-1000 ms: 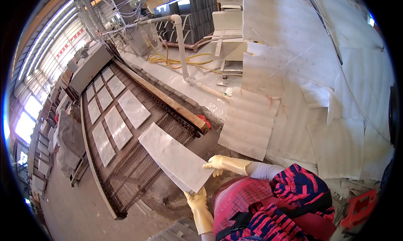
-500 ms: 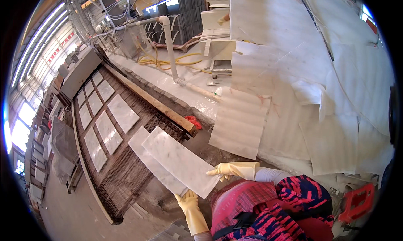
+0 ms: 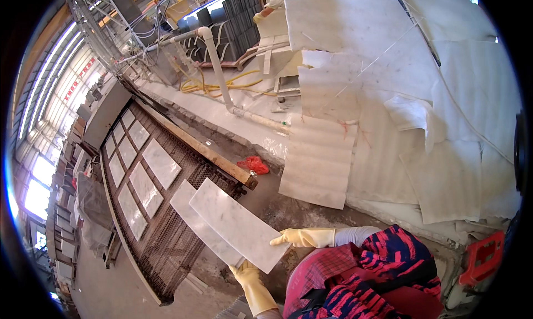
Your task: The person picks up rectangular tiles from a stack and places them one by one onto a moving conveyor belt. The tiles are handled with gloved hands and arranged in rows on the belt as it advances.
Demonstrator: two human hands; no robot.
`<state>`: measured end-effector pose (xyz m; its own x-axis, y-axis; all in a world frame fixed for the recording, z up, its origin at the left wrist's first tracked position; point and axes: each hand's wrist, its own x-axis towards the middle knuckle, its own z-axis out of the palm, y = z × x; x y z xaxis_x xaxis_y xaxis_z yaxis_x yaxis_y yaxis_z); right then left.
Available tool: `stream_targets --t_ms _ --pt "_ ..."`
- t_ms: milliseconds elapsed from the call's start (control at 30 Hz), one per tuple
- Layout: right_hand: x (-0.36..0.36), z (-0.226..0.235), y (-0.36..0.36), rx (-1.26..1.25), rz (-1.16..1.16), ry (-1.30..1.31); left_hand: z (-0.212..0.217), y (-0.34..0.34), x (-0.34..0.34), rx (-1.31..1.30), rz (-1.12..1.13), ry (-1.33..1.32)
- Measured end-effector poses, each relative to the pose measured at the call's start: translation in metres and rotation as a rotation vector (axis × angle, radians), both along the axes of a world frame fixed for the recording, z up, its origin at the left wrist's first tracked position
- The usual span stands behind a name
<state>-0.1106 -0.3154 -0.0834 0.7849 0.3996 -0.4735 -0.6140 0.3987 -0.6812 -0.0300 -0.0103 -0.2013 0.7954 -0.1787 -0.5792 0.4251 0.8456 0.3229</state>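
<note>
Two long white marble slabs with grey veining overlap in front of me, their far ends reaching over the mesh belt point(image 3: 176, 238). My right hand point(image 3: 305, 237), in a pale yellow rubber glove, is closed on the near right corner of the upper slab point(image 3: 239, 219). At the near end of the lower slab point(image 3: 192, 211), my left hand point(image 3: 252, 288) in a matching glove has its fingers closed around the edge, partly hidden under the stone. Whether the left fingers also touch the upper slab I cannot tell.
Several similar marble slabs point(image 3: 146, 189) lie in rows along the belt. A wooden beam point(image 3: 211, 162) borders its right side, near a red plastic scrap point(image 3: 254, 164). White foam sheets point(image 3: 317, 161) cover the right side. A red plastic frame point(image 3: 482, 258) stands at lower right.
The whole view has shifted slightly, so the belt and both slabs appear a little lower. Both hands keep their hold, and the slabs stay overlapped much as before.
</note>
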Motion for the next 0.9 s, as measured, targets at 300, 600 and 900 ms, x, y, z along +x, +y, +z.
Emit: stream_targets --t_ms 300,600,900 --pt "0.028 -0.008 0.006 -0.061 -0.015 0.121 0.012 0.017 0.001 -0.450 0.109 0.166" --pt "0.044 -0.014 0.015 -0.171 -0.037 0.183 0.063 -0.003 -0.018 -2.177 1.610 0.767" --pt "0.057 0.003 0.016 -0.230 -0.033 0.147 -0.059 0.054 -0.011 -0.852 0.126 0.241"
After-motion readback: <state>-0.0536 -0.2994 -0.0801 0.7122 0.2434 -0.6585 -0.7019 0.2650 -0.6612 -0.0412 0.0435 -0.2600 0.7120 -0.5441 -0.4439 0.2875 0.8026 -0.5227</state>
